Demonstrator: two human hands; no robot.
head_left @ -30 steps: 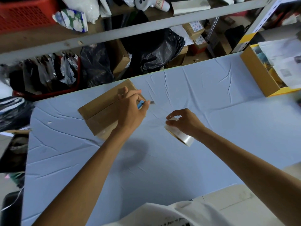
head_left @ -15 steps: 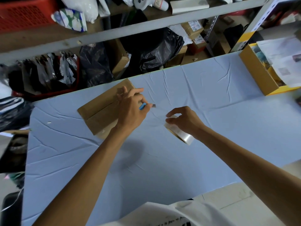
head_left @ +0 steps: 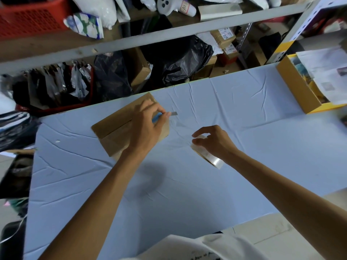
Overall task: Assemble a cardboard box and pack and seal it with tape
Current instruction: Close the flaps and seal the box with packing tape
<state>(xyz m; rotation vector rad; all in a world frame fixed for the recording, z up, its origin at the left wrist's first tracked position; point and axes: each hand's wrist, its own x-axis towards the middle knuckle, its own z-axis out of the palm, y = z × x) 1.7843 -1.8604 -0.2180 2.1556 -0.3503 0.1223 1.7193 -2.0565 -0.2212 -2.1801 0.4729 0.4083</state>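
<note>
Right hand [head_left: 216, 141]: one, fingers curled round the single clear tape roll [head_left: 210, 158], over mid table [head_left: 169, 199]
Left hand [head_left: 146, 128]: one, grips one blue cutter [head_left: 157, 116], handle mostly hidden
Cardboard box [head_left: 112, 126]: one, flat on the table, right part hidden under left hand
Yellow box [head_left: 296, 87]: one, far right, cut off by the frame

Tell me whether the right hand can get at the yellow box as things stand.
Probably yes: only bare cloth lies between the right hand and the yellow box at the far edge. But it grips the tape roll, so it would have to set that down to take hold.
</note>
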